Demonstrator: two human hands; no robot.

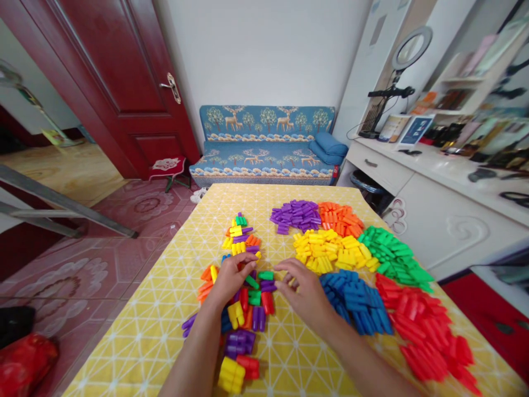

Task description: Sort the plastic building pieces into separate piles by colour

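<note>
My left hand (232, 275) rests on a long chain of joined plastic blocks (243, 286) in mixed colours, its fingers curled over the pieces near a green block. My right hand (302, 291) meets it from the right, fingertips pinched at a purple block (268, 286) at the chain's edge. The chain runs from the table's near edge up to a green block at its far end (241, 220). Sorted piles lie to the right: purple (295, 215), orange (341, 219), yellow (330, 251), green (392, 256), blue (357, 300), red (430, 331).
A yellow patterned cloth (165, 309) covers the table. Behind it stands a blue sofa (264, 146) and a dark red door (111, 82). A white desk (433, 187) with a ring light (411, 49) is on the right. A red bag (22, 364) lies on the floor at left.
</note>
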